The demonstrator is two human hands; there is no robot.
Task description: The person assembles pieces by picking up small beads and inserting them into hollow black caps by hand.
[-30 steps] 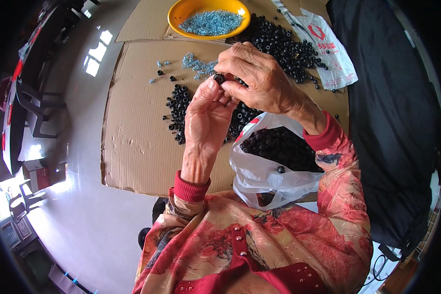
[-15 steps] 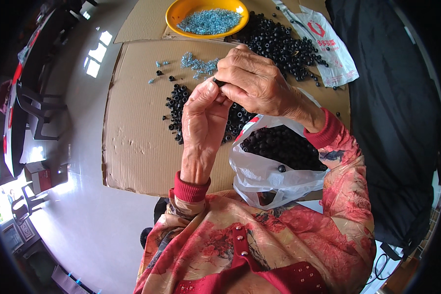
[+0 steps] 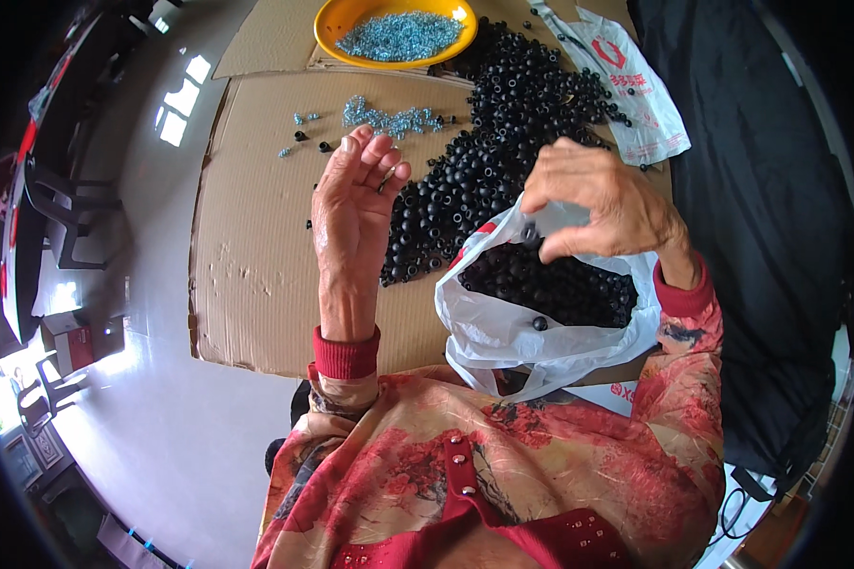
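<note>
My right hand is over the mouth of a white plastic bag that holds many black beads. Its thumb and fingers are apart. A single black bead shows in the gap between them, seemingly in the air. My left hand is raised above the cardboard, palm turned up and fingers loosely bent, with nothing visible in it. Beside it spreads a long heap of loose black beads. Just beyond its fingertips lies a small pile of clear blue beads.
A yellow bowl of blue beads stands at the far edge of the cardboard sheet. A flattened white bag lies at the far right, next to black fabric. A chair stands left on the grey floor.
My hands were together over the beads, pinching a small black piece. They have parted: the right moved right and nearer, over the bag, and opened; the left shifted slightly left and nearer.
</note>
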